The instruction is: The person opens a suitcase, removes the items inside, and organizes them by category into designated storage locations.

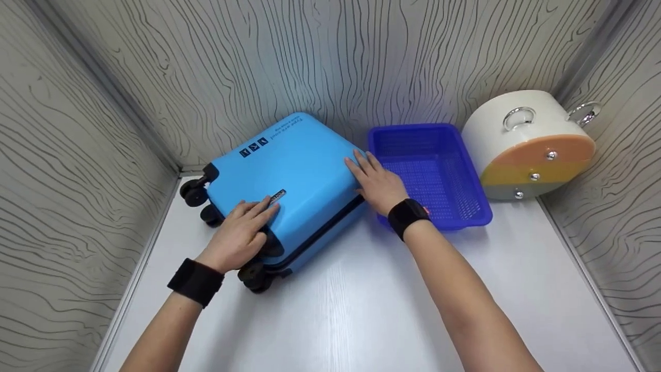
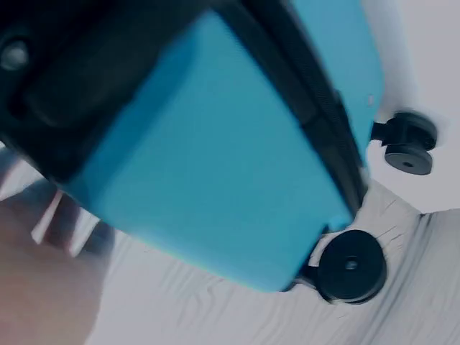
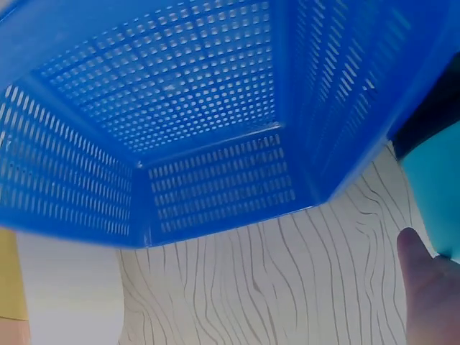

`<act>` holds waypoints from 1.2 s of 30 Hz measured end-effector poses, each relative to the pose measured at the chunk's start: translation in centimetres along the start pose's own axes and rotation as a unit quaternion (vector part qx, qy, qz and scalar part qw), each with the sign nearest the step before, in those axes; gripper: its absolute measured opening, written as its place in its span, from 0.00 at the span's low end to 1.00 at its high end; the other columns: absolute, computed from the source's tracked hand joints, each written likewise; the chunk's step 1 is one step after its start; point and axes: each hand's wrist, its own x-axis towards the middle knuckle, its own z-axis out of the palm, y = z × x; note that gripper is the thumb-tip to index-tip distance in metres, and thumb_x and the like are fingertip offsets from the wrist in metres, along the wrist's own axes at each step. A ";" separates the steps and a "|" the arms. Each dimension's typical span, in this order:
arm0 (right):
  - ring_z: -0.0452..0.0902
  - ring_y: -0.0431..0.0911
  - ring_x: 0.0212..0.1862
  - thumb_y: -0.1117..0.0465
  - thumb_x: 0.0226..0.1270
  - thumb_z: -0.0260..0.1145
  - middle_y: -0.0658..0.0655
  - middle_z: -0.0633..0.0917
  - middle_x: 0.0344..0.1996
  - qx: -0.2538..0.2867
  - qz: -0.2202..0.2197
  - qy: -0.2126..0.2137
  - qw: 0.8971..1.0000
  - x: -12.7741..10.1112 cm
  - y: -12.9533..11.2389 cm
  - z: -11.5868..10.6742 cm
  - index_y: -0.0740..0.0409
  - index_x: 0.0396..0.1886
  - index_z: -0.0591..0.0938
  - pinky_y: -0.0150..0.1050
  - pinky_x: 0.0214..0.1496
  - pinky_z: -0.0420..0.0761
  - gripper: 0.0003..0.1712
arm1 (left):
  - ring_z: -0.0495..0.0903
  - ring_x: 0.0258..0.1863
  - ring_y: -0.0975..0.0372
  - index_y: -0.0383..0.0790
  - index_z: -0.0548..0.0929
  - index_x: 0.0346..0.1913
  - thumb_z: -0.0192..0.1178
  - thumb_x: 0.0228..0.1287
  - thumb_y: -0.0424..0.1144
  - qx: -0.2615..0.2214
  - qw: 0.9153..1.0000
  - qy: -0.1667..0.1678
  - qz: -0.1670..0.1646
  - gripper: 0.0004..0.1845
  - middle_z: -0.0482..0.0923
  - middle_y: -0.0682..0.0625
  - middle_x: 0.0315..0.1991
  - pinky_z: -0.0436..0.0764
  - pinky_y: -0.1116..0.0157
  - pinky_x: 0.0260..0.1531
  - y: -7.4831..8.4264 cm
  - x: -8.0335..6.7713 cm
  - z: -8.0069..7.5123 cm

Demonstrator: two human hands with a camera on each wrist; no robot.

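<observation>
A light blue hard-shell suitcase (image 1: 315,165) lies flat on the white table, its black wheels (image 1: 195,192) toward the left. My left hand (image 1: 236,238) rests on the lid by the wheel-end corner, fingers extended beside a small dark label (image 1: 278,196). On the opposite end, my right hand (image 1: 381,185) touches the top edge with its fingers spread. The left wrist view catches the suitcase's wheeled end (image 2: 215,165) close up, with the blurred left hand (image 2: 43,277) at the lower left. Part of the right hand (image 3: 431,295) shows against the suitcase in the right wrist view.
A blue-purple plastic basket (image 1: 472,168) stands right of the suitcase, close to the right wrist. Beyond it, a white rounded box (image 1: 496,116) with coloured drawer fronts and metal rings leans in the corner. Patterned walls (image 1: 330,62) enclose the table (image 1: 351,315) at the back and sides.
</observation>
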 end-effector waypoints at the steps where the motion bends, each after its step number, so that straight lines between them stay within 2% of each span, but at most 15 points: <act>1: 0.44 0.55 0.81 0.57 0.79 0.62 0.54 0.47 0.83 0.010 0.002 -0.002 1.000 0.0 -0.1 0.0 0.45 0.85 0.47 0.41 0.29 0.76 0.46 | 0.58 0.76 0.47 0.44 0.61 0.80 0.50 0.71 0.31 -0.005 1.000 -0.007 0.000 0.35 0.57 0.45 0.79 0.52 0.46 0.75 -0.4 -0.2 -0.3; 4: 0.41 0.56 0.82 0.64 0.79 0.59 0.55 0.45 0.83 0.033 0.014 -0.009 0.999 -0.1 -0.5 -0.1 0.45 0.85 0.45 0.41 0.28 0.75 0.45 | 0.51 0.79 0.45 0.40 0.55 0.82 0.54 0.64 0.24 0.031 0.999 -0.019 -0.010 0.42 0.54 0.42 0.80 0.47 0.45 0.76 -2.0 -0.6 -1.4; 6: 0.39 0.56 0.82 0.66 0.78 0.58 0.55 0.43 0.83 0.040 0.022 -0.012 0.999 -0.1 -0.8 -0.1 0.46 0.85 0.44 0.42 0.30 0.76 0.46 | 0.48 0.79 0.43 0.38 0.52 0.82 0.56 0.61 0.21 0.090 0.995 -0.028 -0.021 0.46 0.51 0.40 0.81 0.47 0.44 0.76 -3.1 -0.7 -2.0; 8: 0.38 0.56 0.82 0.66 0.77 0.58 0.55 0.42 0.83 0.046 0.030 -0.013 0.998 -0.1 -1.0 -0.2 0.47 0.85 0.44 0.43 0.33 0.77 0.47 | 0.48 0.79 0.42 0.36 0.51 0.82 0.63 0.58 0.22 0.155 0.987 -0.038 -0.023 0.50 0.49 0.36 0.81 0.48 0.42 0.75 -3.9 -0.6 -2.5; 10: 0.36 0.56 0.82 0.67 0.76 0.59 0.56 0.41 0.83 0.066 0.036 -0.014 0.997 -0.2 -1.3 -0.2 0.47 0.85 0.43 0.44 0.36 0.77 0.49 | 0.49 0.79 0.41 0.35 0.51 0.82 0.72 0.55 0.27 0.201 0.979 -0.044 -0.017 0.55 0.49 0.35 0.80 0.50 0.42 0.75 -4.4 -0.4 -2.8; 13: 0.33 0.56 0.82 0.66 0.74 0.60 0.56 0.38 0.83 0.105 0.050 -0.012 0.993 -0.3 -1.6 -0.1 0.48 0.85 0.42 0.44 0.37 0.77 0.50 | 0.50 0.79 0.42 0.35 0.50 0.82 0.84 0.47 0.41 0.232 0.971 -0.050 0.003 0.65 0.48 0.35 0.81 0.52 0.43 0.75 -4.6 0.4 -2.8; 16: 0.30 0.56 0.82 0.64 0.73 0.62 0.56 0.36 0.83 0.150 0.063 -0.006 0.987 -0.6 -2.0 0.2 0.49 0.85 0.41 0.46 0.45 0.79 0.52 | 0.52 0.78 0.44 0.35 0.52 0.82 0.86 0.42 0.48 0.240 0.969 -0.052 0.026 0.68 0.50 0.37 0.80 0.56 0.46 0.74 -4.7 1.1 -2.4; 19: 0.28 0.55 0.82 0.59 0.74 0.64 0.57 0.35 0.83 0.213 0.082 0.012 0.974 -1.6 -3.1 0.6 0.52 0.85 0.40 0.52 0.65 0.74 0.52 | 0.55 0.78 0.44 0.34 0.54 0.81 0.86 0.40 0.47 0.231 0.971 -0.053 0.032 0.68 0.53 0.37 0.80 0.60 0.47 0.73 -4.9 1.2 -1.8; 20: 0.28 0.55 0.82 0.56 0.75 0.64 0.57 0.34 0.83 0.240 0.091 0.022 0.966 -2.2 -3.8 0.9 0.53 0.85 0.40 0.54 0.71 0.67 0.52 | 0.56 0.77 0.44 0.34 0.55 0.81 0.87 0.40 0.47 0.227 0.972 -0.053 0.032 0.67 0.54 0.37 0.79 0.61 0.47 0.73 -4.9 1.1 -1.6; 23: 0.27 0.53 0.82 0.50 0.78 0.62 0.55 0.32 0.82 0.325 0.123 0.046 0.937 -4.1 -6.7 1.8 0.53 0.84 0.39 0.55 0.79 0.49 0.52 | 0.57 0.77 0.44 0.34 0.56 0.80 0.87 0.39 0.45 0.221 0.974 -0.050 0.024 0.67 0.56 0.37 0.79 0.62 0.47 0.72 -4.8 0.9 -1.3; 25: 0.27 0.52 0.82 0.46 0.79 0.60 0.54 0.30 0.82 0.369 0.132 0.052 0.919 -5.4 -9.1 2.4 0.52 0.84 0.37 0.55 0.79 0.43 0.52 | 0.58 0.76 0.43 0.34 0.56 0.80 0.87 0.39 0.45 0.222 0.974 -0.048 0.023 0.66 0.56 0.37 0.78 0.63 0.46 0.72 -4.8 0.9 -1.3; 27: 0.28 0.52 0.82 0.44 0.79 0.58 0.53 0.30 0.82 0.393 0.127 0.049 0.909 -6.4 -11.3 2.6 0.51 0.84 0.37 0.57 0.79 0.43 0.52 | 0.58 0.76 0.44 0.34 0.57 0.80 0.87 0.39 0.45 0.222 0.974 -0.044 0.022 0.66 0.57 0.37 0.78 0.63 0.47 0.71 -4.7 1.0 -1.3; 29: 0.27 0.52 0.81 0.41 0.79 0.57 0.53 0.30 0.82 0.404 0.110 0.041 0.907 -6.9 -13.2 2.6 0.50 0.84 0.37 0.59 0.78 0.43 0.51 | 0.58 0.76 0.44 0.34 0.57 0.80 0.87 0.38 0.46 0.222 0.974 -0.043 0.021 0.67 0.57 0.37 0.78 0.63 0.47 0.71 -4.6 1.0 -1.3; 32: 0.25 0.52 0.81 0.36 0.78 0.53 0.54 0.29 0.82 0.399 0.087 0.034 0.912 -7.0 -15.0 2.4 0.51 0.84 0.37 0.60 0.78 0.44 0.51 | 0.59 0.76 0.44 0.34 0.58 0.80 0.87 0.38 0.47 0.221 0.974 -0.043 0.021 0.67 0.58 0.37 0.78 0.64 0.46 0.71 -4.3 0.9 -1.3; 36: 0.23 0.52 0.81 0.31 0.78 0.47 0.55 0.27 0.81 0.379 0.077 0.023 0.922 -6.6 -15.5 2.1 0.51 0.84 0.37 0.59 0.78 0.45 0.51 | 0.62 0.75 0.43 0.33 0.60 0.79 0.88 0.36 0.50 0.227 0.973 -0.034 0.022 0.67 0.60 0.36 0.77 0.67 0.45 0.69 -3.7 0.6 -1.2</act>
